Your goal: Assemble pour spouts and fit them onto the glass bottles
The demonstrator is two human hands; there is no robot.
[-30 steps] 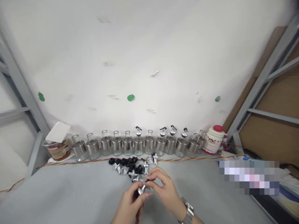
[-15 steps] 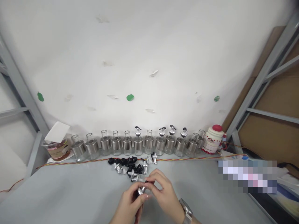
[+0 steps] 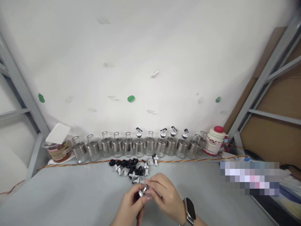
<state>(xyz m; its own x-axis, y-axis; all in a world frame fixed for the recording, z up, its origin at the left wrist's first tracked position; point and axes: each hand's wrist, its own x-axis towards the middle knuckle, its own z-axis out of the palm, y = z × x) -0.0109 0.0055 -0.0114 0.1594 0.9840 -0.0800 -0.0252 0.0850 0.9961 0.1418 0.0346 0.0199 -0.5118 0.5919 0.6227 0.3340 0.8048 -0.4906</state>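
My left hand point(image 3: 131, 202) is closed round a silver-and-black bottle pourer point(image 3: 141, 192), low in the middle of the view. The fingertips of my right hand point(image 3: 164, 194) pinch the upper part of the same pourer, and a watch sits on that wrist. Fingers cover much of the pourer. Just beyond my hands lies a pile of black stoppers and silver pourer parts point(image 3: 131, 168). Behind it stands a row of glass bottles with metal sleeves point(image 3: 117, 145). Several of these bottles carry a silver pourer with a black lever point(image 3: 173, 130).
At the row's left end is a plastic cup point(image 3: 58, 152) with white paper on top. A white jar with a red lid point(image 3: 214, 141) stands at the right end. A twisted red-yellow cord point(image 3: 94, 162) crosses the grey table point(image 3: 58, 194). Grey metal posts point(image 3: 265, 75) flank it.
My right hand has turned slightly and its fingers have closed further over the pourer; its wrist has shifted a little right. My left hand stays nearly still.
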